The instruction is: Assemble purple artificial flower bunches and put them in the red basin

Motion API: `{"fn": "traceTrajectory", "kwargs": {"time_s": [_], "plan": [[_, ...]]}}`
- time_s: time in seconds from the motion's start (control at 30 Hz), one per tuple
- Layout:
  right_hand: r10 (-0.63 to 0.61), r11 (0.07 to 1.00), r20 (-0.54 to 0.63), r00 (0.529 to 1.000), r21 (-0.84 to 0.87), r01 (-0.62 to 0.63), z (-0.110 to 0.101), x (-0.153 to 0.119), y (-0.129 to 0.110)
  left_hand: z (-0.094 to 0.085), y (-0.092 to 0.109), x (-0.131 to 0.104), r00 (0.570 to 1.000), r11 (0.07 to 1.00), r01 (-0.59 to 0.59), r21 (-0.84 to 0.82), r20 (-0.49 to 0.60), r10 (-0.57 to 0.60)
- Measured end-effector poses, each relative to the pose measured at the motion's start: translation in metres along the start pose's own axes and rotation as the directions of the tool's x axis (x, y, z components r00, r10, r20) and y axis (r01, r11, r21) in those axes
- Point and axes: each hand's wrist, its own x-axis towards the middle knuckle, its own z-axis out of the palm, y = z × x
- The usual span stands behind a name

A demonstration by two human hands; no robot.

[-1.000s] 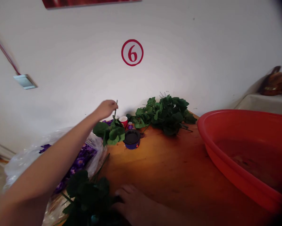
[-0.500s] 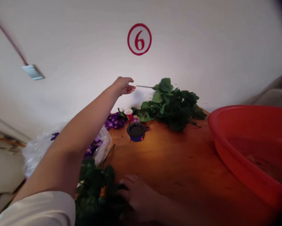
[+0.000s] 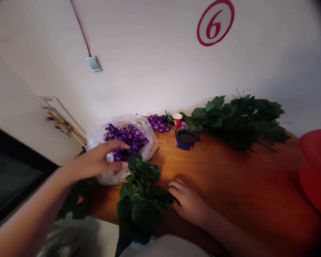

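Note:
Over the clear plastic bag (image 3: 151, 138) of purple artificial flowers (image 3: 133, 137), my left hand (image 3: 107, 157) is open, thumb and fingers apart with nothing between them. A spray of green artificial leaves (image 3: 141, 210) lies at the table's near edge, its top close to the left fingertips. My right hand (image 3: 188, 201) rests low on the table, fingers curled at the right side of this spray. They appear closed on it, though the grip itself is partly hidden. Further back stands a small blue pot with a black top (image 3: 186, 138) and a lit red light.
A red and white paper cup (image 3: 177, 119) stands behind the pot, beside more purple flowers (image 3: 160, 124). A heap of green leaf sprays (image 3: 238, 121) lies along the wall. The red basin (image 3: 316, 167) takes up the right side. More leaves (image 3: 81, 200) hang at the left edge.
My left hand has come back from the leaf heap by the wall to the flower bag, and a leaf spray it reached with has been let go. The view has turned left.

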Motion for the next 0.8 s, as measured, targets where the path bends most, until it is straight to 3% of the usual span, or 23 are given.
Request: {"fn": "traceTrajectory", "kwargs": {"time_s": [0.1,0.17,0.23,0.27,0.33,0.37,0.43,0.53,0.67,0.8], "plan": [[0.11,0.99,-0.078,0.991,0.092,-0.103,-0.002,0.003,-0.013,0.029,-0.005,-0.031,0.997,0.99,-0.068,0.12,0.036,0.065],[0.171,0.983,-0.138,0.976,0.097,-0.158,-0.004,0.005,-0.029,0.033,-0.013,-0.052,0.997,0.97,-0.038,0.242,-0.06,0.054],[0.215,0.974,-0.234,0.948,0.115,-0.193,-0.008,0.009,-0.049,0.027,-0.033,-0.08,0.97,0.926,0.111,0.362,-0.24,-0.022],[0.227,0.972,-0.293,0.929,0.134,-0.195,-0.011,0.011,-0.059,0.023,-0.047,-0.095,0.933,0.89,0.228,0.394,-0.351,-0.083],[0.199,0.978,-0.371,0.907,0.137,-0.158,-0.017,0.019,-0.079,0.021,-0.08,-0.124,0.86,0.823,0.401,0.402,-0.476,-0.187],[0.153,0.987,-0.368,0.917,0.102,-0.123,-0.018,0.024,-0.087,0.025,-0.097,-0.136,0.857,0.816,0.43,0.387,-0.461,-0.233],[0.071,0.997,-0.286,0.956,-0.004,-0.075,-0.016,0.036,-0.099,0.041,-0.127,-0.149,0.91,0.87,0.369,0.326,-0.316,-0.268],[0.139,0.981,-0.086,0.987,-0.125,-0.149,0.003,0.058,-0.099,0.072,-0.152,-0.148,0.942,0.923,0.311,0.225,-0.202,-0.269],[0.262,0.959,0.196,0.945,-0.164,-0.231,0.029,0.081,-0.075,0.093,-0.16,-0.133,0.943,0.954,0.282,0.103,-0.213,-0.256],[0.204,0.973,0.256,0.945,-0.156,-0.168,0.028,0.088,-0.058,0.093,-0.162,-0.131,0.933,0.958,0.285,0.025,-0.236,-0.271]]}}
